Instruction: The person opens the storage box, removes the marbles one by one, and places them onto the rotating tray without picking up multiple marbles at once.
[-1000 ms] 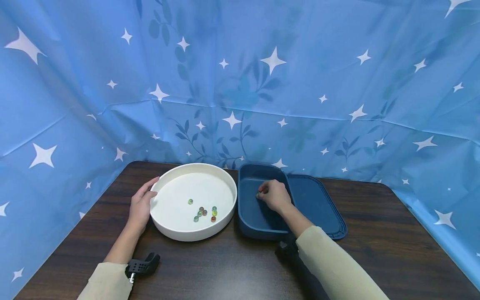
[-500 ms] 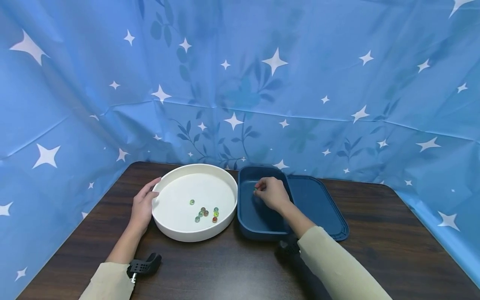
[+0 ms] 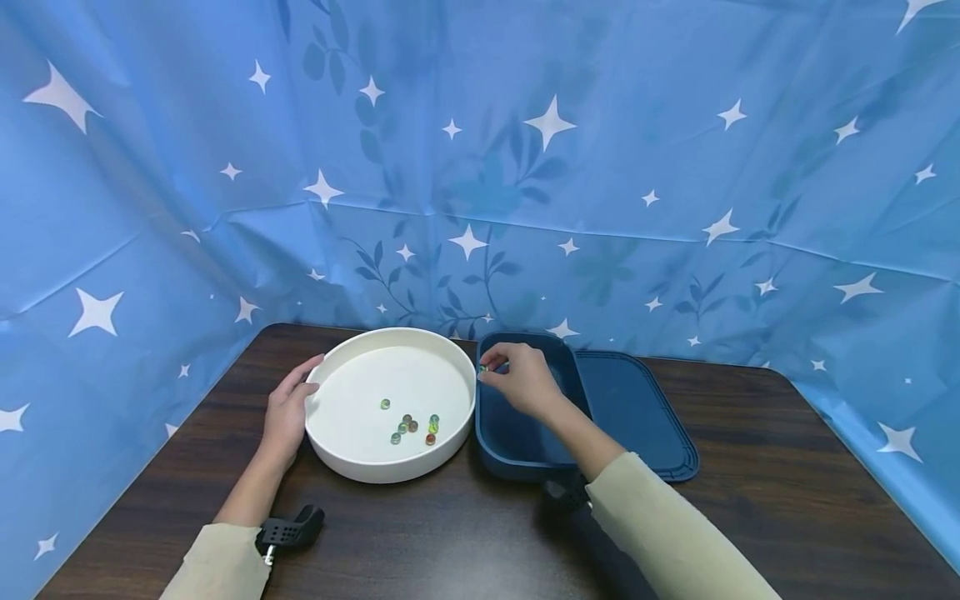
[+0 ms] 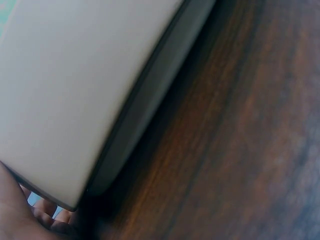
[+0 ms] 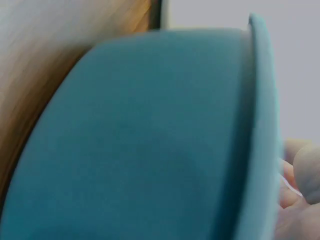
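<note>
My left hand (image 3: 283, 421) holds the left side of a round white tray (image 3: 352, 471), its thumb at the rim. In the left wrist view, fingers (image 4: 45, 206) show behind the tray's wall (image 4: 75, 100). Several glass marbles (image 3: 402, 427) lie in the tray, most of them towards the front right. My right hand (image 3: 522, 379) pinches a small greenish marble (image 3: 483, 367) between thumb and fingertips, above the left rim of a dark blue rectangular box (image 3: 525, 471). In the right wrist view the box's side (image 5: 135, 135) hides part of that hand (image 5: 300, 200).
A flat dark blue lid (image 3: 630, 408) lies to the right of the box, partly behind it. The tray and box stand side by side on a dark wooden table (image 3: 420, 542). A blue star-patterned curtain (image 3: 480, 167) hangs behind the table.
My right hand has risen from inside the blue box and moved left to its left rim, with the marble still pinched. The left hand and the tray stay in place.
</note>
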`<move>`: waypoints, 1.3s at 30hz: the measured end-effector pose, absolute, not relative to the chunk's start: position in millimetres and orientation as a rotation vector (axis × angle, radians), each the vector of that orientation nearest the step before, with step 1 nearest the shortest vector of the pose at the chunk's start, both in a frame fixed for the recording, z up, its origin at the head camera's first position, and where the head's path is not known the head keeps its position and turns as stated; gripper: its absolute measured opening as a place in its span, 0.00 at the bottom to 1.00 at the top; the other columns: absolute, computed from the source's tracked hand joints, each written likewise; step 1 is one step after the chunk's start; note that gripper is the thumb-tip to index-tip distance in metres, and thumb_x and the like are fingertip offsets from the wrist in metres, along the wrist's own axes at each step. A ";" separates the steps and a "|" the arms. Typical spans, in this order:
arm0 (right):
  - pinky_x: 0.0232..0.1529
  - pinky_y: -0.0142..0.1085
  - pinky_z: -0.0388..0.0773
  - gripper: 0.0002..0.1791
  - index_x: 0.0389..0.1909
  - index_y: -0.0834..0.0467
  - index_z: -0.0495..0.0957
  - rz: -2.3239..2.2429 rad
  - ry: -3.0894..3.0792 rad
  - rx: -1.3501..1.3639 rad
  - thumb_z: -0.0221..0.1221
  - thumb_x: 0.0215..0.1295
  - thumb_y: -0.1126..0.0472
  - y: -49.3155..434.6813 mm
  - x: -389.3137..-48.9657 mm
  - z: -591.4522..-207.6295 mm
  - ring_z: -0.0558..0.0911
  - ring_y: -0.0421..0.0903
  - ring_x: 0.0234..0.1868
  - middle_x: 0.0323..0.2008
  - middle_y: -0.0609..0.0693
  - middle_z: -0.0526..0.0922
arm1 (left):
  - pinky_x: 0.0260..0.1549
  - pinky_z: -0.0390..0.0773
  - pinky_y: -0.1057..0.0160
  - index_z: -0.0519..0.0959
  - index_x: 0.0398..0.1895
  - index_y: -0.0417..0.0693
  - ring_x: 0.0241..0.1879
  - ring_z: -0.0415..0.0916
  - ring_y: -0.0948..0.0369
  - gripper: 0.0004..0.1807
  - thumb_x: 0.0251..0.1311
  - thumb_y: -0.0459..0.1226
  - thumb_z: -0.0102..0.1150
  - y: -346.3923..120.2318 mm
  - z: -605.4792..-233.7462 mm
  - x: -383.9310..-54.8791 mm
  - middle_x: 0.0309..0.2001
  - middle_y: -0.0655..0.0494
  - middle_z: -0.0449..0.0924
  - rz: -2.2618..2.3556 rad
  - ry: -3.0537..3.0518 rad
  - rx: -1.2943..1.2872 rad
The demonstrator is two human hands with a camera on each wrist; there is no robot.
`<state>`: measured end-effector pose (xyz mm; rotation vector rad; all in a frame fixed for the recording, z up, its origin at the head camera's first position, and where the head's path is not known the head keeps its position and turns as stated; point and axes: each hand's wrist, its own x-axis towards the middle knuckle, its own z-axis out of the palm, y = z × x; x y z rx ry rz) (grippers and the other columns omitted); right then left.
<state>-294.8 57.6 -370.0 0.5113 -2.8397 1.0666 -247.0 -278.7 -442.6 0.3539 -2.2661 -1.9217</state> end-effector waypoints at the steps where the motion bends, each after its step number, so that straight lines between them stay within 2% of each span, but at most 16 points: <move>1: 0.37 0.37 0.85 0.09 0.45 0.56 0.86 1.081 -2.836 0.518 0.66 0.65 0.59 54.5 -293.8 -368.9 0.84 0.46 0.38 0.38 0.51 0.88 | 0.79 0.53 0.49 0.59 0.79 0.52 0.81 0.48 0.54 0.30 0.75 0.33 0.31 -278.6 -442.7 -246.8 0.82 0.55 0.52 -1.921 -2.266 0.353; 4: 0.35 0.35 0.84 0.11 0.47 0.57 0.86 1.111 -2.840 0.532 0.66 0.66 0.59 45.5 -291.3 -366.5 0.83 0.45 0.37 0.39 0.51 0.88 | 0.79 0.53 0.49 0.59 0.79 0.52 0.81 0.49 0.54 0.30 0.75 0.33 0.31 -278.3 -442.9 -246.1 0.81 0.55 0.52 -1.922 -2.263 0.344; 9: 0.31 0.33 0.79 0.08 0.44 0.56 0.87 1.153 -2.839 0.579 0.65 0.66 0.59 29.6 -288.3 -362.7 0.80 0.44 0.34 0.38 0.50 0.88 | 0.78 0.54 0.48 0.60 0.79 0.51 0.81 0.50 0.52 0.30 0.74 0.33 0.32 -277.6 -442.5 -245.3 0.81 0.53 0.53 -1.907 -2.258 0.330; 17: 0.37 0.33 0.81 0.06 0.40 0.54 0.87 1.245 -2.843 0.637 0.67 0.64 0.59 2.1 -287.4 -365.5 0.83 0.43 0.36 0.36 0.49 0.88 | 0.78 0.54 0.48 0.61 0.78 0.50 0.81 0.50 0.53 0.30 0.74 0.33 0.33 -277.6 -441.3 -244.0 0.81 0.53 0.54 -1.898 -2.253 0.322; 31: 0.32 0.27 0.74 0.05 0.36 0.57 0.86 1.247 -2.911 0.647 0.70 0.60 0.63 -38.7 -293.6 -392.2 0.78 0.39 0.33 0.30 0.48 0.85 | 0.78 0.54 0.50 0.60 0.79 0.51 0.81 0.50 0.53 0.30 0.75 0.32 0.33 -278.0 -444.3 -244.8 0.81 0.54 0.53 -1.933 -2.248 0.334; 39: 0.36 0.29 0.76 0.04 0.34 0.56 0.87 1.143 -2.994 0.588 0.70 0.59 0.63 -48.9 -297.2 -399.8 0.77 0.38 0.33 0.30 0.46 0.85 | 0.78 0.54 0.50 0.61 0.78 0.51 0.80 0.50 0.54 0.30 0.74 0.32 0.34 -279.2 -445.0 -244.9 0.81 0.54 0.54 -1.936 -2.236 0.340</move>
